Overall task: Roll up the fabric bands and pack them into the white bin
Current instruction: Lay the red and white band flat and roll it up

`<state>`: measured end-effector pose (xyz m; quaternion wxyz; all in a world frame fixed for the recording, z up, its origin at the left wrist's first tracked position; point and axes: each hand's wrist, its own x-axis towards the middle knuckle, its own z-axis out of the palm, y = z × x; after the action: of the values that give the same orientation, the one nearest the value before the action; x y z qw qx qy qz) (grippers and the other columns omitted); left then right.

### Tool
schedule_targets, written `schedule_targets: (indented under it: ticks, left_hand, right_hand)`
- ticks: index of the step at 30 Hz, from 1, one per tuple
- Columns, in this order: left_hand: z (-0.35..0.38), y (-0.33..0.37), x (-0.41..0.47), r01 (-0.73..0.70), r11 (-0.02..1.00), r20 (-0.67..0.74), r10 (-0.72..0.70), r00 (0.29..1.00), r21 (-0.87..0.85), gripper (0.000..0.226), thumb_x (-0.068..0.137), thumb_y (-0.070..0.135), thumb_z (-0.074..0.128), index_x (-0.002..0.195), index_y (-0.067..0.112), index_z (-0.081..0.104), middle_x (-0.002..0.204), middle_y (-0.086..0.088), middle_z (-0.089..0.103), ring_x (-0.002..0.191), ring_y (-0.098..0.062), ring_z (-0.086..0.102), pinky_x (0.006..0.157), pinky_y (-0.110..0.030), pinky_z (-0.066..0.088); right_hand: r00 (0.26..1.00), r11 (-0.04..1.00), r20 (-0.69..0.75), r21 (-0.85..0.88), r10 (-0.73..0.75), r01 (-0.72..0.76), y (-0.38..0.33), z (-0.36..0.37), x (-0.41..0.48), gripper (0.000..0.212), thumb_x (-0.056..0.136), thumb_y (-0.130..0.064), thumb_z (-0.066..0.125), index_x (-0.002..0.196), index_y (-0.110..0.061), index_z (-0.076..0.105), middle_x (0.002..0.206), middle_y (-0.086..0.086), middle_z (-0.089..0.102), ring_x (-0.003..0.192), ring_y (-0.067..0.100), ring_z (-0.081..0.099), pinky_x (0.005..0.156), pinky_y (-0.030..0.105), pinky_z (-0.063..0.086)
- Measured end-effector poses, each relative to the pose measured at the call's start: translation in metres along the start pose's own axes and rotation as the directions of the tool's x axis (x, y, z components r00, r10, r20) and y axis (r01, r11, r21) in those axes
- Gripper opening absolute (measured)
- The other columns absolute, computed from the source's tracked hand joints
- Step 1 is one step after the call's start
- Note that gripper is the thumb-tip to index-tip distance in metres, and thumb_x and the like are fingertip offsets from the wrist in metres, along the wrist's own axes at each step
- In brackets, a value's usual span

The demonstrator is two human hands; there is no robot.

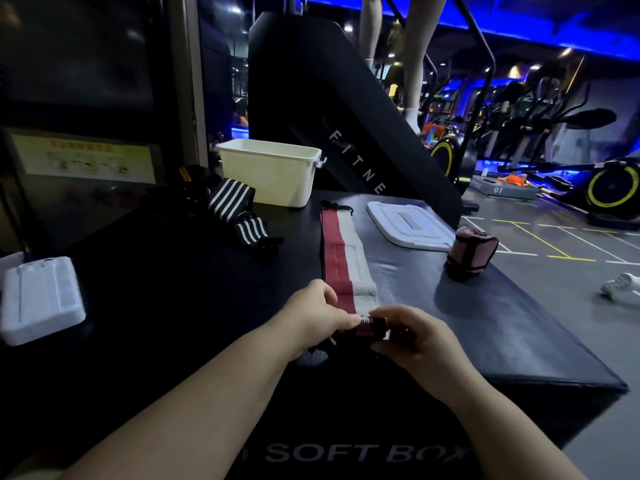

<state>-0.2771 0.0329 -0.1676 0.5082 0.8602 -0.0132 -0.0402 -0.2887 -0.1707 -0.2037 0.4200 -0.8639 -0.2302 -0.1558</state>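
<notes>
Red-and-white fabric band (341, 258) lies flat on the black padded counter (519, 327), running straight away from the hands. Its near end is wound into a small roll, pinched between the curled fingers of the left hand (317, 315) and the right hand (412, 337), one at each end. Well beyond the left hand stands the white bin (270, 171), with black-and-white striped bands (239, 213) lying loose just beside it. Beyond the right hand lie a white lid (408, 223) and a rolled pink band (472, 251).
</notes>
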Motion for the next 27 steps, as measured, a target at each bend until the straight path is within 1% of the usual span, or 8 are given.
schedule_targets:
  ticks: [2,4,8,11,15,18,21,27]
  left_hand:
    - [-0.002,0.002,0.001,0.002,1.000,0.004,-0.002,1.000,0.021,0.035,0.076,0.037,0.079,0.091,0.021,0.052,0.092,0.005,0.055,0.077,-0.008,0.051,0.061,-0.023,0.040]
    - [-0.004,0.002,0.001,-0.006,0.999,0.007,0.006,1.000,0.034,0.034,0.076,0.039,0.079,0.092,0.021,0.055,0.092,0.005,0.058,0.076,-0.007,0.052,0.061,-0.022,0.040]
    - [-0.002,-0.001,0.003,-0.046,0.999,0.035,0.046,0.998,0.016,0.025,0.075,0.037,0.081,0.080,0.019,0.063,0.072,0.008,0.065,0.065,-0.007,0.056,0.061,-0.022,0.045]
    - [0.000,-0.004,0.003,-0.082,0.996,-0.024,0.083,0.996,0.042,0.024,0.073,0.038,0.082,0.073,0.020,0.065,0.064,0.010,0.063,0.058,-0.004,0.056,0.056,-0.020,0.044]
    - [0.006,-0.011,-0.001,-0.252,0.967,-0.107,0.255,0.961,0.043,0.012,0.078,0.032,0.079,0.077,0.024,0.070,0.080,0.008,0.065,0.069,-0.003,0.060,0.066,-0.019,0.048]
    - [0.005,-0.012,-0.007,-0.261,0.964,-0.039,0.259,0.965,-0.052,0.005,0.081,0.027,0.078,0.082,0.024,0.074,0.079,0.008,0.072,0.075,-0.004,0.067,0.075,-0.021,0.054]
    - [0.000,-0.014,-0.007,-0.267,0.962,0.030,0.269,0.963,-0.052,0.015,0.075,0.022,0.083,0.088,0.025,0.075,0.076,0.012,0.071,0.071,0.003,0.065,0.070,-0.012,0.050]
    - [-0.001,-0.012,0.006,-0.271,0.963,-0.018,0.271,0.962,-0.005,0.009,0.080,0.026,0.079,0.081,0.032,0.073,0.077,0.014,0.072,0.071,0.007,0.064,0.069,-0.009,0.047]
  right_hand:
    - [1.000,0.998,-0.007,-0.059,-0.025,0.024,0.002,-0.002,0.003,0.057,0.070,-0.010,0.084,0.101,-0.053,0.064,0.089,-0.020,0.065,0.068,0.005,0.058,0.066,0.012,0.043]
    - [0.997,0.985,0.021,-0.153,-0.072,0.075,0.002,-0.005,0.006,0.046,0.073,-0.018,0.081,0.107,-0.044,0.064,0.088,-0.020,0.062,0.071,0.004,0.058,0.067,0.010,0.042]
    - [0.989,0.952,0.099,-0.276,-0.108,0.132,0.001,-0.008,0.009,0.032,0.080,-0.032,0.072,0.111,-0.038,0.065,0.087,-0.022,0.054,0.075,0.001,0.056,0.069,0.010,0.042]
    - [0.985,0.935,0.114,-0.319,-0.128,0.158,-0.001,-0.008,0.012,0.028,0.083,-0.040,0.065,0.110,-0.035,0.067,0.092,-0.019,0.052,0.079,0.001,0.055,0.072,0.018,0.047]
    - [0.985,0.937,0.130,-0.313,-0.117,0.153,-0.004,-0.008,0.015,0.027,0.085,-0.044,0.058,0.107,-0.033,0.069,0.093,-0.014,0.053,0.079,0.005,0.055,0.072,0.029,0.051]
    - [0.989,0.945,0.117,-0.301,-0.094,0.126,-0.004,-0.007,0.016,0.034,0.084,-0.052,0.051,0.106,-0.034,0.069,0.091,-0.016,0.052,0.077,0.001,0.055,0.071,0.028,0.051]
    - [0.994,0.957,0.099,-0.282,-0.043,0.069,-0.002,-0.006,0.018,0.033,0.084,-0.051,0.054,0.106,-0.033,0.071,0.089,-0.017,0.052,0.078,0.000,0.055,0.072,0.030,0.050]
    - [0.997,0.962,0.082,-0.272,0.013,0.010,0.000,-0.002,0.024,0.034,0.086,-0.049,0.049,0.104,-0.032,0.072,0.090,-0.012,0.054,0.083,0.001,0.054,0.077,0.029,0.047]
